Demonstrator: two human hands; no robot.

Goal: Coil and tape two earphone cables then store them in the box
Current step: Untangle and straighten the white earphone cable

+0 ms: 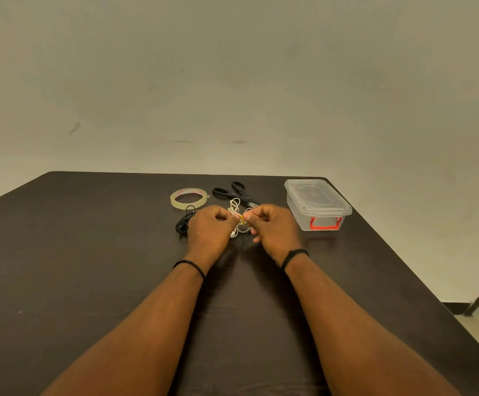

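A white earphone cable [235,206] is bunched in loops between my two hands above the dark table. My left hand [209,227] and my right hand [272,224] both pinch it at the middle, where a small yellowish piece shows between the fingertips. A black earphone cable [183,224] lies in a heap on the table, partly hidden behind my left hand. A roll of clear tape [188,198] lies flat beyond it. The clear plastic box [317,204] with a red latch stands to the right, its lid shut.
Black-handled scissors [232,192] lie behind the hands, between the tape and the box. The dark table [89,252] ends at a plain wall at the back. Its right edge drops to a tiled floor.
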